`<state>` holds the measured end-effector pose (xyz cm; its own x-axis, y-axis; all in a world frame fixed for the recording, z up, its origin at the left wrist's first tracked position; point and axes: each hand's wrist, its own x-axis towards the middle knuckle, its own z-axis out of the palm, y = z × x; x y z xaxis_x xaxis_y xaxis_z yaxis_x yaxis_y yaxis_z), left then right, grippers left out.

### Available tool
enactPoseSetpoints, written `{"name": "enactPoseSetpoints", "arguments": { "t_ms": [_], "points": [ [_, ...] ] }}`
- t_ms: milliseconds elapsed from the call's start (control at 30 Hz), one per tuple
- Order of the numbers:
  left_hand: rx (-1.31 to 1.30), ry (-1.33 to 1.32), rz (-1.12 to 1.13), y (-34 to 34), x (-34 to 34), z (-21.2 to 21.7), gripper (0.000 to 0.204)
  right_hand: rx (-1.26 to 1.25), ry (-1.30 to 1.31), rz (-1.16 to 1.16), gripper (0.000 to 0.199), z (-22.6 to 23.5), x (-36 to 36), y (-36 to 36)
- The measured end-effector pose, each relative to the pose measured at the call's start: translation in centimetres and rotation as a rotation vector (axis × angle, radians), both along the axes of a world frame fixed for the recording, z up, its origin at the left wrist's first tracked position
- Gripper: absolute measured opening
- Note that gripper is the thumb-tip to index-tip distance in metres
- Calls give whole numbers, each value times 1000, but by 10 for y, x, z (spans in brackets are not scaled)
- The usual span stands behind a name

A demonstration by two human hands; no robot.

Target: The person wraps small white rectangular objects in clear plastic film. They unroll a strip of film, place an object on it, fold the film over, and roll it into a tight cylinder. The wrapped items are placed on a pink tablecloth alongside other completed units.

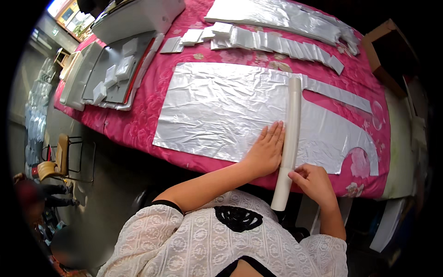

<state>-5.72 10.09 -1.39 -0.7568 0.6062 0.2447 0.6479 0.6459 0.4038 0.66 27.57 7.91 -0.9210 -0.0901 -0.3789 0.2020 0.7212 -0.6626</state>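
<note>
A silvery plastic sheet point(217, 111), creased and shaped like an apron with curved cut-outs and strap ends at its right, lies flat before me. Across it rests a long white tube point(290, 134), its near end sticking out past the table edge. My left hand point(266, 150) lies flat on the plastic, fingers stretched out along the tube's left side. On the other side, my right hand point(314, 182) is closed with curled fingers, thumb and forefinger against the lower part of the tube.
The table wears a pink flowered cloth point(134, 117). Behind the sheet runs a row of small folded silvery packets point(277, 45), with a stack of plastic sheets point(272, 14) beyond. A grey tray point(104, 69) with packets stands left, a cardboard box point(390, 60) right.
</note>
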Motion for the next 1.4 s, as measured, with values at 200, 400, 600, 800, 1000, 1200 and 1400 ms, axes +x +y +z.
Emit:
{"name": "enactPoseSetpoints", "arguments": {
  "t_ms": [200,400,600,800,1000,1200,1400],
  "points": [
    [-66,19,-51,7,-4,3,59,-163,-23,-137,46,-28,-100,21],
    [-79,15,-43,5,0,3,58,-367,-151,-312,44,-44,-162,31],
    [-91,12,-28,4,0,4,59,-1066,-25,-677,37,-59,-195,32],
    [-104,-1,-38,5,0,5,58,-1563,186,-1011,27,-84,-223,68],
    [-96,11,-31,5,0,5,58,-1602,373,-1110,25,-69,-240,187],
    [-109,-28,-71,4,-2,5,60,-1497,641,-1240,27,-26,-222,290],
    [142,-181,-86,-4,-10,13,71,-1422,724,-924,31,47,-204,245]
  ]
}}
